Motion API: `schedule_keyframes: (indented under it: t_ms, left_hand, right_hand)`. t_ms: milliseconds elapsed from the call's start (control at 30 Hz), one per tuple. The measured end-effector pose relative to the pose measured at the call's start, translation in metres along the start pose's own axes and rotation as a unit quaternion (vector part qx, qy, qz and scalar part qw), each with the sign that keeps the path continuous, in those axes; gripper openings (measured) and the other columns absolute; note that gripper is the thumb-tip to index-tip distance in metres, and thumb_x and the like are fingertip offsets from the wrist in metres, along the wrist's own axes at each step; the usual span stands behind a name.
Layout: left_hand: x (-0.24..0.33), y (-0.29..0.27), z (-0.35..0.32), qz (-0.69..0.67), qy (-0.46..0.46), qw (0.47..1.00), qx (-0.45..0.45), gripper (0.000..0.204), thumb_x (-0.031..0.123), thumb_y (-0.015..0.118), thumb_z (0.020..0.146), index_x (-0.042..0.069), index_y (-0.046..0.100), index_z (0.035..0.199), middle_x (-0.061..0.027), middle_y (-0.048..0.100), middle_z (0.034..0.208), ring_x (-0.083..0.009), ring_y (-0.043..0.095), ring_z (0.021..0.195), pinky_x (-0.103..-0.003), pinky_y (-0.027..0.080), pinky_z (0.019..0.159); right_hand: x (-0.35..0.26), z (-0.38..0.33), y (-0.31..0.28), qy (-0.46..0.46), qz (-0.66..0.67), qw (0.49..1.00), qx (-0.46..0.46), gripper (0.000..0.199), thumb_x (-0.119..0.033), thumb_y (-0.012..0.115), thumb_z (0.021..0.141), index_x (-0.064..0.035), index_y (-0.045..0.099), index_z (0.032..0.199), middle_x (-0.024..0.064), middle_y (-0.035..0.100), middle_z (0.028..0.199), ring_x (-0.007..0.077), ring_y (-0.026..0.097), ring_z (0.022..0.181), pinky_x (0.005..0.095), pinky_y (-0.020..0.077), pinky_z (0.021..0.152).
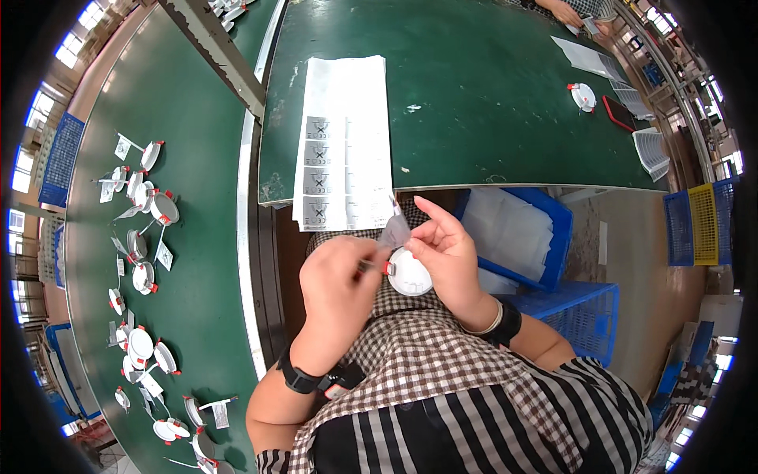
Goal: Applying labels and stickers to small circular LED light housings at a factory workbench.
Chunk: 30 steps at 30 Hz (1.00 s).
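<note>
A round white downlight (411, 276) with red spring clips hangs between my hands, over the checked apron. My right hand (452, 257) pinches a small greyish, see-through label (396, 231) between thumb and forefinger, just above the lamp; its other fingers are partly raised. My left hand (338, 276) is curled at the lamp's left side, close to a red clip. Its fingertips are blurred, and what they grip is hidden. Beyond both hands, a stack of white label sheets (345, 95) with grey printed squares lies on the green table and overhangs its near edge.
Along the left, a green conveyor belt (197, 316) carries several downlights (140, 344), some with tags. A metal post (217, 59) rises beside it. Under the table stand blue bins (562, 245). Across the green table (474, 95) lie another downlight (583, 97), a phone (618, 114) and a co-worker's hands (564, 13).
</note>
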State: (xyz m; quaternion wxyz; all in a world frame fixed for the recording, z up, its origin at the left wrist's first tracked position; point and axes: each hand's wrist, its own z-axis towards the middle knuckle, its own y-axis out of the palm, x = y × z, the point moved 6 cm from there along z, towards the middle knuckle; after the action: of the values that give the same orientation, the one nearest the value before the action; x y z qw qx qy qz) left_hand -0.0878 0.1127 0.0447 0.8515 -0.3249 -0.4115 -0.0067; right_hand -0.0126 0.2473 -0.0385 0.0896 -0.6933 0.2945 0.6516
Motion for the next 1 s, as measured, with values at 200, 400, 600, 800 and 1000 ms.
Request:
schedule_keyframes:
  t_ms: [200,400,600,800,1000]
  left_hand:
    - [0.066,-0.016,0.004,-0.045,0.193,0.976,-0.088,0.019,0.0,0.073,0.064,0.004,0.06,0.078,-0.0076,0.059,0.07,-0.0227,0.056,0.059,-0.031,0.045,0.051]
    - [-0.002,0.003,-0.006,-0.179,-0.139,0.97,-0.083,0.012,0.005,0.07,0.077,0.002,0.061,0.083,-0.0058,0.06,0.07,-0.014,0.055,0.062,-0.025,0.042,0.055]
    - [-0.046,0.015,-0.024,-0.22,-0.295,0.929,-0.036,0.015,0.013,0.069,0.083,0.0,0.063,0.087,0.0042,0.054,0.068,-0.0023,0.041,0.059,-0.019,0.034,0.053]
    - [-0.055,0.015,-0.025,-0.21,-0.298,0.931,-0.025,0.014,0.013,0.067,0.085,0.0,0.064,0.088,0.0049,0.056,0.068,-0.0016,0.04,0.06,-0.018,0.033,0.053]
    - [-0.063,0.017,-0.027,-0.209,-0.315,0.926,-0.019,0.014,0.013,0.068,0.085,0.0,0.064,0.088,0.0051,0.056,0.069,-0.0015,0.04,0.06,-0.018,0.033,0.053]
  right_hand:
    - [0.02,-0.005,-0.007,0.113,0.067,0.991,0.019,0.052,0.001,0.063,0.083,0.0001,0.042,0.131,0.0069,0.061,0.087,0.0105,0.06,0.073,0.0199,0.0485,0.064]
    - [0.02,-0.008,-0.003,0.098,0.158,0.982,-0.015,0.028,0.002,0.063,0.081,0.0033,0.058,0.109,0.0096,0.064,0.094,0.0135,0.063,0.079,0.0249,0.0519,0.07]
    - [0.015,-0.011,0.002,0.135,0.135,0.981,-0.03,0.022,0.003,0.061,0.082,0.0021,0.061,0.103,0.009,0.066,0.093,0.0139,0.064,0.079,0.0265,0.0524,0.072]
    - [0.013,-0.009,0.003,0.141,0.135,0.98,-0.04,0.022,0.004,0.057,0.083,0.002,0.06,0.105,0.0105,0.065,0.097,0.0149,0.064,0.084,0.0277,0.0543,0.076]
    - [0.015,-0.008,0.004,0.146,0.118,0.981,-0.051,0.021,0.0,0.059,0.085,0.0013,0.06,0.106,0.0097,0.065,0.098,0.0134,0.063,0.083,0.0267,0.0539,0.076]
